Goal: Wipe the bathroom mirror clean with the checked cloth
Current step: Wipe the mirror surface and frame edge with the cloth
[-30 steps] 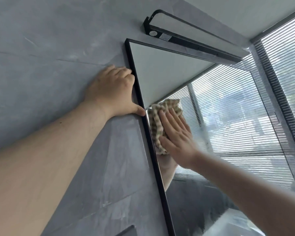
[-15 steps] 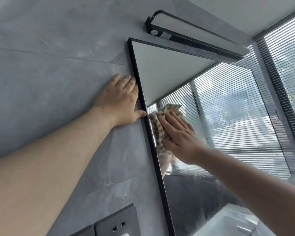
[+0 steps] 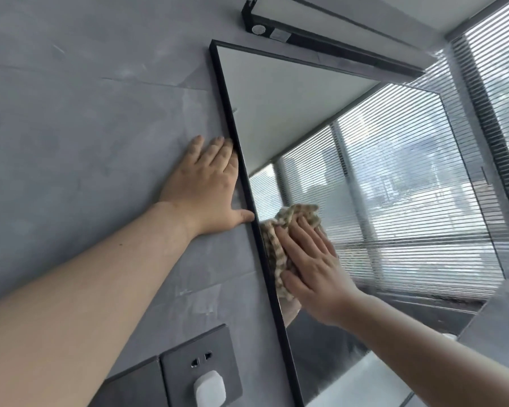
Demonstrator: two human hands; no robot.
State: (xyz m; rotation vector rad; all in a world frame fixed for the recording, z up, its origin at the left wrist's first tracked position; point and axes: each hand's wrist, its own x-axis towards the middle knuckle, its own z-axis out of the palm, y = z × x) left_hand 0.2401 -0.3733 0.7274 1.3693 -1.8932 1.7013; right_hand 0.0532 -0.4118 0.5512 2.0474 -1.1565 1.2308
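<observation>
The black-framed bathroom mirror (image 3: pixel 306 107) hangs on a grey tiled wall and reflects window blinds and the ceiling. My right hand (image 3: pixel 312 265) lies flat on the beige-and-brown checked cloth (image 3: pixel 279 233), pressing it against the glass close to the mirror's left edge, about mid-height. My left hand (image 3: pixel 206 186) rests flat on the wall just left of the frame, fingers spread, thumb touching the frame. It holds nothing.
A black light bar (image 3: pixel 321 33) is mounted above the mirror. A dark wall socket (image 3: pixel 200 365) with a white plug (image 3: pixel 209 387) sits at the lower left. Window blinds (image 3: pixel 500 83) fill the right side.
My right hand has slid the cloth downward along the mirror's left edge. The view has tilted down, bringing the socket and plug into sight. My left hand stays on the wall.
</observation>
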